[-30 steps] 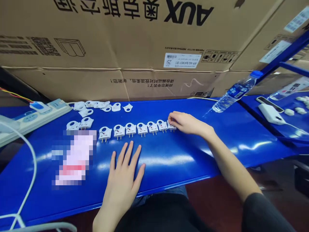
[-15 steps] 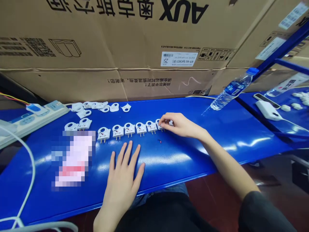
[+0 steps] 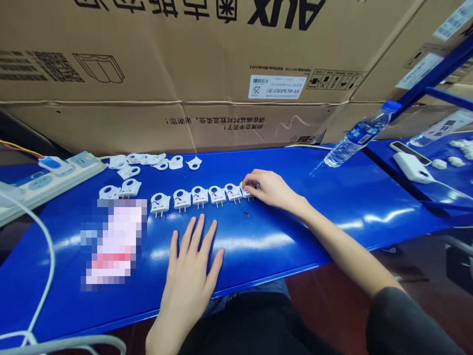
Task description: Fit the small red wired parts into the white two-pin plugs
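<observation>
A row of several white two-pin plug halves [image 3: 200,195] lies across the blue table [image 3: 332,197]. My right hand [image 3: 268,189] rests at the right end of the row, its fingers curled over the last plug half [image 3: 247,192]. A tiny red bit [image 3: 246,214] lies on the table just in front of that hand. Flat on the table nearer me, my left hand [image 3: 193,259] has its fingers spread and holds nothing.
More white plug shells [image 3: 155,160] lie at the back left beside a power strip [image 3: 48,177] with a white cable [image 3: 44,286]. Large cardboard boxes [image 3: 221,74] wall off the back. A water bottle [image 3: 356,135] lies at the right. A blurred patch [image 3: 113,244] covers the left.
My right hand has slid a little left along the row and closed over the end plug half. A small red bit now shows on the table. The left hand has stayed put.
</observation>
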`<act>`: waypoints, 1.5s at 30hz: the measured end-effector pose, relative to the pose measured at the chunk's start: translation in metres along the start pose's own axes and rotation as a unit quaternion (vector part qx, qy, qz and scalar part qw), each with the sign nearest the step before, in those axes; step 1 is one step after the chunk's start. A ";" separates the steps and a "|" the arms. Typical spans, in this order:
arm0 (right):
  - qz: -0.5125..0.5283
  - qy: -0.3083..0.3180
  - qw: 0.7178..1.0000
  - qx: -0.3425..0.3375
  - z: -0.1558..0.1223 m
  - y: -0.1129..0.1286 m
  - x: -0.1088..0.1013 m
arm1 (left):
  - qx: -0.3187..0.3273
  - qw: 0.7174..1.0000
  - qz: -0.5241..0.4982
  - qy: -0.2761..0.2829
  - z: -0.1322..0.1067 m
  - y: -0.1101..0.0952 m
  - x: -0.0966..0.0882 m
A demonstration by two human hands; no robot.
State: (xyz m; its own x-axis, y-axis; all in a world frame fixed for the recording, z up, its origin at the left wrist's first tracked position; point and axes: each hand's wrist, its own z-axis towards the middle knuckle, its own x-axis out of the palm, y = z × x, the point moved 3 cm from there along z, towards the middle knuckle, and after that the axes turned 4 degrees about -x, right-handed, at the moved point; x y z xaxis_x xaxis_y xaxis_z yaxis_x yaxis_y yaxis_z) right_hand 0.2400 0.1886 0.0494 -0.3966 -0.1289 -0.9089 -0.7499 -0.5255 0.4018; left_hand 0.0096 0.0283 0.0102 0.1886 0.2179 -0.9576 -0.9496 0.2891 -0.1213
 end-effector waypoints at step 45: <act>-0.031 0.026 0.998 -0.051 0.026 0.032 0.012 | -0.007 1.000 -0.017 0.001 0.001 0.000 0.001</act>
State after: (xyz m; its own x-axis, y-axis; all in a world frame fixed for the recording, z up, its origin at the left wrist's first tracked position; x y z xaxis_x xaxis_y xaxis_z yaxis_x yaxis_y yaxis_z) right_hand 0.1977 0.1921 0.0547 -0.3212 -0.1363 -0.9371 -0.7127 -0.6169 0.3340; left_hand 0.0097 0.0291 0.0099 0.2205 0.2072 -0.9531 -0.9459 0.2839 -0.1571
